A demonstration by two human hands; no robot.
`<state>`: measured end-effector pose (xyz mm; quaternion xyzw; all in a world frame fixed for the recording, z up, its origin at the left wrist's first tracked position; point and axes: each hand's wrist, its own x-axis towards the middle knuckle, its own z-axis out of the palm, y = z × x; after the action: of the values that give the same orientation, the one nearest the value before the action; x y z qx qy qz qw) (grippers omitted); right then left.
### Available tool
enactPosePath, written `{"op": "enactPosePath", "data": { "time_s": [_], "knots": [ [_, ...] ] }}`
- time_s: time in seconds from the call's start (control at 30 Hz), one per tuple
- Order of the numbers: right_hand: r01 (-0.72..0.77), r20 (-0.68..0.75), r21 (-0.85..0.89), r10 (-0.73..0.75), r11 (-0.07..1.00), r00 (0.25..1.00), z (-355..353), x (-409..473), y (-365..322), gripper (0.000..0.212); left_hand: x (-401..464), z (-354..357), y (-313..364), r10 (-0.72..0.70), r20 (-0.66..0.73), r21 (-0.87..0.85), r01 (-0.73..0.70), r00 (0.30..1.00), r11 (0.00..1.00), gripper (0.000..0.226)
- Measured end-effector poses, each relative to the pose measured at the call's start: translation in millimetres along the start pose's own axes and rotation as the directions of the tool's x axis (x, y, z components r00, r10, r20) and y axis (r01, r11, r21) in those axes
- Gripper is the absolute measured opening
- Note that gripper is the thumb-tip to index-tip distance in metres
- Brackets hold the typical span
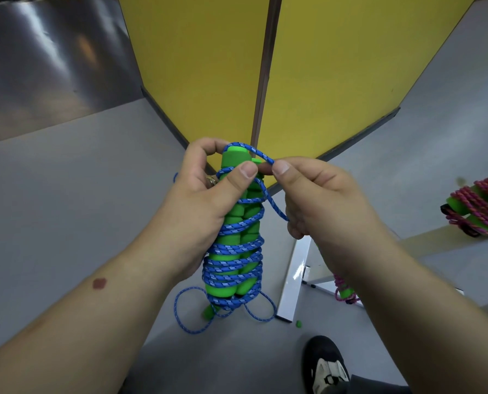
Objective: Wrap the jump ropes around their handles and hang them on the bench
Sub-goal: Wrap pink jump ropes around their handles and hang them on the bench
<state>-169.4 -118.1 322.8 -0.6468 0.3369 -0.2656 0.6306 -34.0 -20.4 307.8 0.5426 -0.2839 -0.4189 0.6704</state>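
Left hand clasps green handles; right hand pinches blue rope.

Gym room — yellow panels, bench

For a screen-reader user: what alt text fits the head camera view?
Two bare hands wind a blue jump rope around its paired green foam handles: left hand grips the bundle, right hand pinches a loop at the top. A wrapped pink jump rope lies on a white bench at right.
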Motion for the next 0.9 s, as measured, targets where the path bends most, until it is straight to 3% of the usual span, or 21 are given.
{"op": "enactPosePath", "data": {
  "time_s": [0.07,0.3,0.4,0.5,0.6,0.77,0.9],
  "knots": [
    [0.0,0.019,0.038,0.0,0.999,1.0,-0.2,0.0,2.1,0.024,1.3,-1.5,-0.6,0.047,-0.013,0.085,-0.046,0.999,0.995,0.035],
    [-0.105,0.08,0.425,0.079,0.899,0.994,-0.1,3.2,2.0,0.034,0.5,-3.0,-0.1,0.155,-0.013,0.398,-0.137,0.988,0.907,0.034],
    [-0.072,0.08,0.415,0.043,0.907,0.996,0.8,5.2,3.8,0.024,-2.5,0.4,-3.1,0.176,-0.013,0.425,-0.154,0.984,0.892,0.04],
    [-0.008,0.079,0.287,-0.016,0.958,0.997,2.6,3.6,4.3,0.036,-4.0,1.8,-2.9,0.223,-0.055,0.464,-0.173,0.973,0.869,0.042],
    [0.036,0.061,0.225,-0.051,0.974,0.997,2.8,3.6,5.3,0.036,-3.0,1.6,-1.8,0.206,-0.06,0.395,-0.167,0.977,0.903,0.039],
    [0.058,0.026,0.204,-0.065,0.977,0.998,-2.6,6.5,4.0,0.027,-0.3,2.9,2.6,0.009,-0.073,-0.016,-0.011,0.997,1.0,0.021],
    [0.037,-0.037,0.189,-0.031,0.981,0.999,-9.6,7.4,1.5,0.018,1.3,-0.3,5.7,-0.075,-0.007,-0.079,0.074,0.997,0.994,0.021]
  ]
}}
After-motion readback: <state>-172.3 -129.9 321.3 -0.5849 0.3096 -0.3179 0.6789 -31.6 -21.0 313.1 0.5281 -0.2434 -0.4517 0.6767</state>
